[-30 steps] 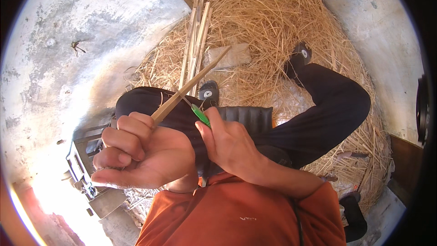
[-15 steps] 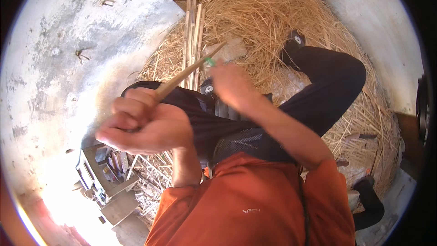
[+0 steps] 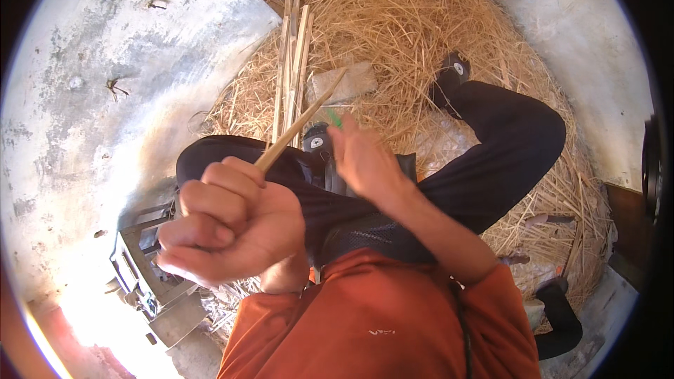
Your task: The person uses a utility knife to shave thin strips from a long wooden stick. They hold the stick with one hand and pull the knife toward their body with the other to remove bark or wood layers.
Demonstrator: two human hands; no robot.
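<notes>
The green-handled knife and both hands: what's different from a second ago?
The right hand has carried the green-handled knife forward, toward the pointed tip of the wooden stick, then slightly back. Nothing was taken up or let go. The left hand still grips the stick; the wooden slats still lie on the straw.

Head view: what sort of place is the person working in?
Probably a makeshift workshop, perhaps for wood or bamboo: straw-like shavings lie spread around the person, long pale strips lie side by side on them, and the left hand grips a tapered stick.
</notes>
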